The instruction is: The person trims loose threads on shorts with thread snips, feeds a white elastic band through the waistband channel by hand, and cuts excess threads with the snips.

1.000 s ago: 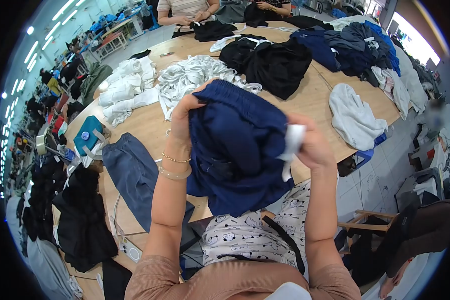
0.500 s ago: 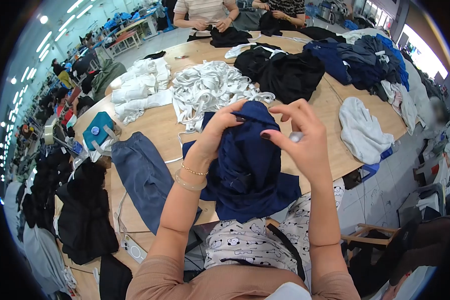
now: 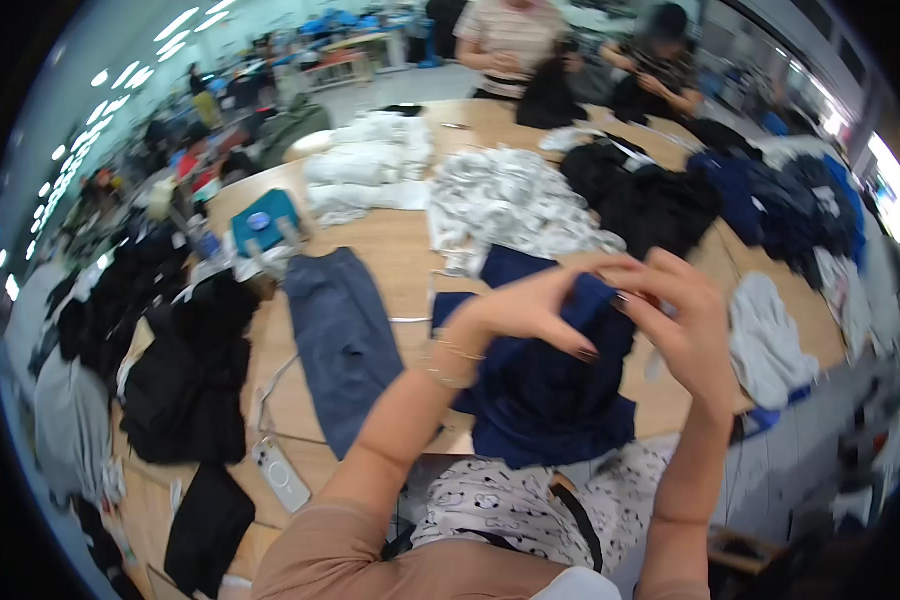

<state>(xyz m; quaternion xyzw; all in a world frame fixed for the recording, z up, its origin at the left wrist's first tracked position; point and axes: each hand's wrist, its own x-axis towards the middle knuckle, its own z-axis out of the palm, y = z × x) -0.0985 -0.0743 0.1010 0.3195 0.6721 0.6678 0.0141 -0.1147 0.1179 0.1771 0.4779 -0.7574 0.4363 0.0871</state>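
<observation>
A navy blue garment (image 3: 555, 400) is bunched upright in front of me, its lower part spread at the table's near edge. My left hand (image 3: 530, 305) is curled round its raised top from the left, thumb across the front and fingers reaching over the top edge. From the right, my right hand (image 3: 685, 315) pinches the top of the cloth between thumb and fingers. Both sets of fingertips almost meet there. Below the right fingers shows a small pale thing (image 3: 655, 365), too blurred to name. Grey-blue trousers (image 3: 340, 340) lie flat to the left.
On the wooden table (image 3: 400, 250) lie a heap of white bands (image 3: 510, 200), white folded cloth (image 3: 365, 165), black garments (image 3: 645, 190) and a light grey garment (image 3: 770, 325). A phone (image 3: 280, 475) is at the lower left. Two people handle dark cloth across the table.
The view has turned, so the scene appears shifted right and lower. My right thumb and fingers, apart before, now pinch the navy cloth. My left thumb has swung down across its front.
</observation>
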